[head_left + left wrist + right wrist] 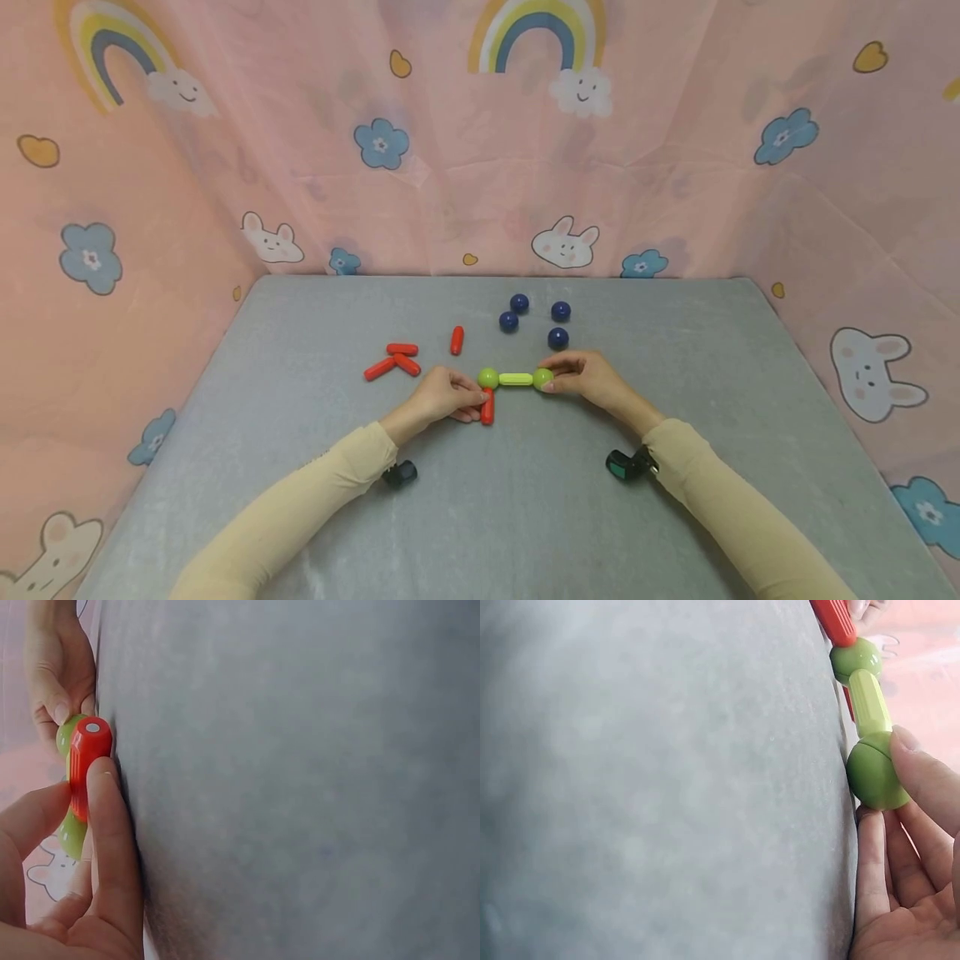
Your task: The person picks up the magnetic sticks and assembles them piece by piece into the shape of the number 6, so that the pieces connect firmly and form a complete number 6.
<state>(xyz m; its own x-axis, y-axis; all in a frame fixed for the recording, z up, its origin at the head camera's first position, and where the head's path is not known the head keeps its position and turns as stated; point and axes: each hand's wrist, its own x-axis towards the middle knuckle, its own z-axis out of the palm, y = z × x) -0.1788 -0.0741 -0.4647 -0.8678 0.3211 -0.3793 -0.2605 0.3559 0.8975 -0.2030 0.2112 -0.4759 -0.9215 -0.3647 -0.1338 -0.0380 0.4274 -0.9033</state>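
My left hand (447,393) pinches a red rod (488,407) between thumb and finger; in the left wrist view a pale round spot shows on the rod's end. The far end of this rod meets a green ball (488,378). From that ball a yellow-green ribbed rod (516,379) runs right to a second green ball (877,771). Thumb and fingers of my right hand (588,379) grip this second ball from its right side. Together the pieces form a corner shape, low over the grey table (525,517).
Several loose red rods lie to the left, one of them (457,341) apart from a cluster (402,349). Several dark blue balls (558,338) sit beyond my hands. Pink printed cloth (450,200) walls the table's back and sides.
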